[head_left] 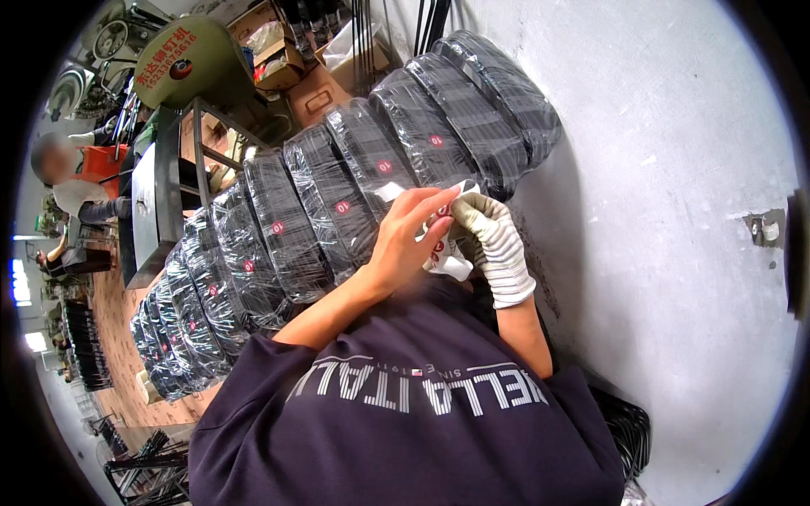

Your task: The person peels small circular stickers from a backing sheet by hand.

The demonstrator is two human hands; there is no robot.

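Note:
My bare left hand (pixel 405 240) and my right hand (pixel 496 244), in a white striped glove, meet over a white sticker sheet (pixel 447 263) with red round stickers. Both hands pinch the sheet, fingertips touching near its top edge. Just beyond them lies a long row of black bundles wrapped in clear plastic (pixel 337 198), running from upper right to lower left. Most bundles carry a red round sticker (pixel 342 207). The sheet's lower part is partly hidden by my hands.
A grey concrete floor (pixel 675 211) lies to the right. A green machine (pixel 181 63) on a metal frame stands at the upper left, with cardboard boxes (pixel 283 59) behind it. Another person (pixel 72 190) sits at the far left. My dark shirt fills the lower view.

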